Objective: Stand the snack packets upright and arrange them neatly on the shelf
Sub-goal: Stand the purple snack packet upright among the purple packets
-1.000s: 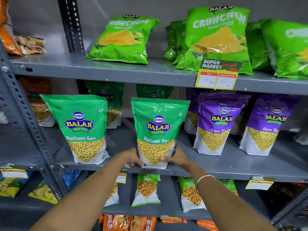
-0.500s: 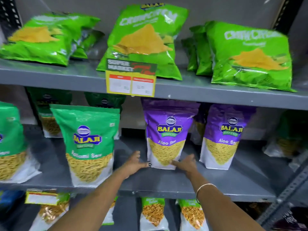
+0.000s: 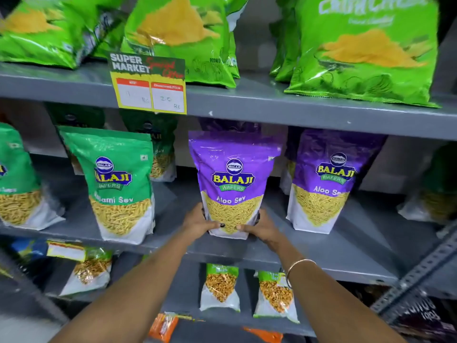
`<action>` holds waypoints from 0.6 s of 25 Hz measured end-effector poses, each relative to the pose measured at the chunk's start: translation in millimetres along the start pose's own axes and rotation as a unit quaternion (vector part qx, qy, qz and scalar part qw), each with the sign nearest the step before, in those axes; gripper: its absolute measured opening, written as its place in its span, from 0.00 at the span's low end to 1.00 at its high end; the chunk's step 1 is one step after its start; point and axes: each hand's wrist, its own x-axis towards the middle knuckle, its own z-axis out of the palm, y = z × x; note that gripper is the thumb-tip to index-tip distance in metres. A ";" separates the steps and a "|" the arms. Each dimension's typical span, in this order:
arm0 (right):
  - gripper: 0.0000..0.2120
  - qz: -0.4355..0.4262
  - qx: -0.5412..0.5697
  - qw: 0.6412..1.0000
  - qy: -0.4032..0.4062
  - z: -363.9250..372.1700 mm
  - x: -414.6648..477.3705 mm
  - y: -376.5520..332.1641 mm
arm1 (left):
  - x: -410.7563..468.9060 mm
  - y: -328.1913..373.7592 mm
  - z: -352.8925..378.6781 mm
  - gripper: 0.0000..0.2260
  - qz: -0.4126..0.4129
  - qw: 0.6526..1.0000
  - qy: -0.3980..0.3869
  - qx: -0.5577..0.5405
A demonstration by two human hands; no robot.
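A purple Aloo Sev packet (image 3: pixel 233 179) stands upright at the front of the grey middle shelf (image 3: pixel 321 253). My left hand (image 3: pixel 197 222) grips its lower left corner and my right hand (image 3: pixel 259 226) grips its lower right corner, thumbs on the front. A second purple Aloo Sev packet (image 3: pixel 329 179) stands upright to its right. To its left a green Ratlami Sev packet (image 3: pixel 116 184) stands upright, with another green packet (image 3: pixel 17 184) at the left edge. More packets stand behind them in shadow.
Bright green Crunchem chip bags (image 3: pixel 366 48) lean on the top shelf, with a yellow price tag (image 3: pixel 149 89) clipped to its edge. Small packets (image 3: pixel 220 288) stand on the lower shelf. A slotted grey upright (image 3: pixel 418 271) runs at the right.
The view shifted right from the green Ratlami Sev packet. Both hands left that packet, reached to the purple Aloo Sev packet, and now grip its bottom corners; it sits nearer the shelf front.
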 end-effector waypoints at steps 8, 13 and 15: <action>0.39 0.033 -0.058 0.998 -0.005 2.3 -29.6 7.5 | -48.6 11.3 -6.8 0.31 0.005 0.987 0.002 0.158; 0.39 0.058 -0.034 0.997 -0.031 2.9 -35.6 7.7 | -55.0 12.4 -5.5 0.34 -0.013 0.977 0.006 0.214; 0.39 0.055 -0.028 0.998 -0.031 4.2 -37.4 6.9 | -56.7 13.2 -5.0 0.33 -0.012 0.975 0.007 0.220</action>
